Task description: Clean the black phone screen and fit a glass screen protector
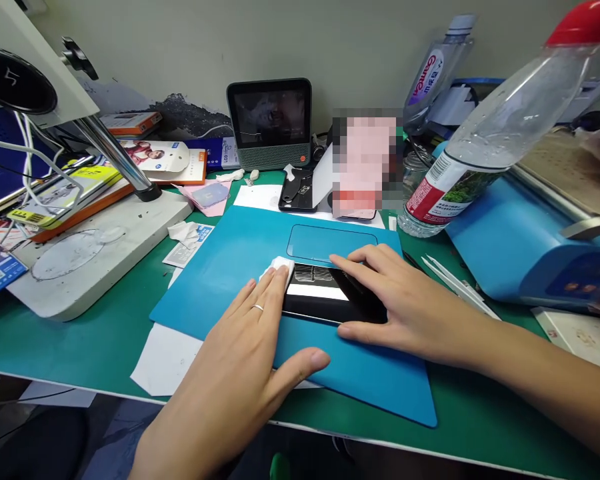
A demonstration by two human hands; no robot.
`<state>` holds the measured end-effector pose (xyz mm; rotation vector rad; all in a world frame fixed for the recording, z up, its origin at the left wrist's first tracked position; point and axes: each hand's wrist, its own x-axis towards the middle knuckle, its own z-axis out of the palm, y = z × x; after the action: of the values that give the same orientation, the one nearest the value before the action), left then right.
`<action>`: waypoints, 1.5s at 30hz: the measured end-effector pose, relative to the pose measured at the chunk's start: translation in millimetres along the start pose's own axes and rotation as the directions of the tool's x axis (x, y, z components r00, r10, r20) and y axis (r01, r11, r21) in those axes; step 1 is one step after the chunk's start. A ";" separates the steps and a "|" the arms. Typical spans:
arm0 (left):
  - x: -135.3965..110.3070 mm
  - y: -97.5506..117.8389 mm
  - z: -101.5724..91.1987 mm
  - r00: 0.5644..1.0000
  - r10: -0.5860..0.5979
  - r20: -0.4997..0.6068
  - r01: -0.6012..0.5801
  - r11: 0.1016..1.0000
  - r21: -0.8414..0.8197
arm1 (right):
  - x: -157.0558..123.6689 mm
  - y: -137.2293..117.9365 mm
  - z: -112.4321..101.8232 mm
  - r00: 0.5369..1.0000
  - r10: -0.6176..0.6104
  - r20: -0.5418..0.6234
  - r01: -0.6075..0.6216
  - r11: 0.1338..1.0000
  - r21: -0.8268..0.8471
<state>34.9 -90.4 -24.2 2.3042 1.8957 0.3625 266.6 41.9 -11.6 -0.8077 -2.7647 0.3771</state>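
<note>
A black smartphone (314, 300) with a glossy screen lies flat on a blue mat (220, 267). My left hand (253, 353) has its fingers together and stretched out, holding a folded white tissue (284, 262) at the phone's left end. The thumb is spread away, above the mat. My right hand (405, 297) grips the phone's right end, fingers along the far edge and thumb at the near edge; it covers that end. Just behind the phone lies a clear screen protector (333, 243) with a dark outline.
A microscope stand (110, 260) is at left. At the back are a smart display (270, 123), a black phone case (297, 190) and a partly blurred pink-screened phone (363, 167). A red-capped bottle (460, 173), white tweezers (457, 283) and a blue machine (510, 233) stand or lie right.
</note>
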 end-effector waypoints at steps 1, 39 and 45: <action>0.3 1.1 0.1 1.000 -0.009 -0.005 0.009 1.000 -0.002 | 0.1 -0.5 -0.3 1.000 0.001 -0.001 -0.001 1.000 0.003; 10.3 5.3 -22.6 0.991 -0.120 0.056 0.128 0.980 -0.150 | -3.7 14.8 4.5 0.999 -0.033 -0.015 0.034 0.997 0.069; 10.3 -0.7 -29.3 0.987 -0.124 0.106 0.143 0.970 -0.197 | -1.9 14.4 5.4 0.999 -0.031 -0.014 0.032 0.997 0.065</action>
<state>28.1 -81.6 4.7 2.0156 1.8609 0.4055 273.6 51.6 -21.4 -0.7478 -2.7341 0.4526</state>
